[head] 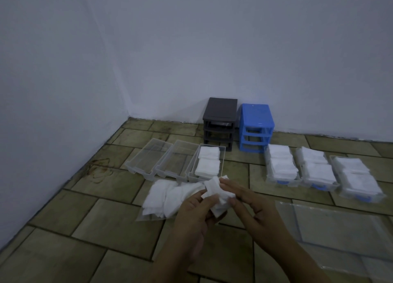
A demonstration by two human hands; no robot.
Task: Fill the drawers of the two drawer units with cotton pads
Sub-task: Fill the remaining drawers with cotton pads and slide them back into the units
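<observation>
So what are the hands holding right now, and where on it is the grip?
Both hands hold a small stack of white square cotton pads: left hand grips its lower left edge, right hand its right side.

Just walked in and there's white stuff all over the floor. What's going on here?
A person is sorting cotton pads into drawers taken out of two units, a black one and a blue one. Both hands, left and right, hold a small stack of pads above an open bag of pads. Three blue-handled drawers on the right are full. Of three clear drawers on the left, one holds pads and two are empty.
</observation>
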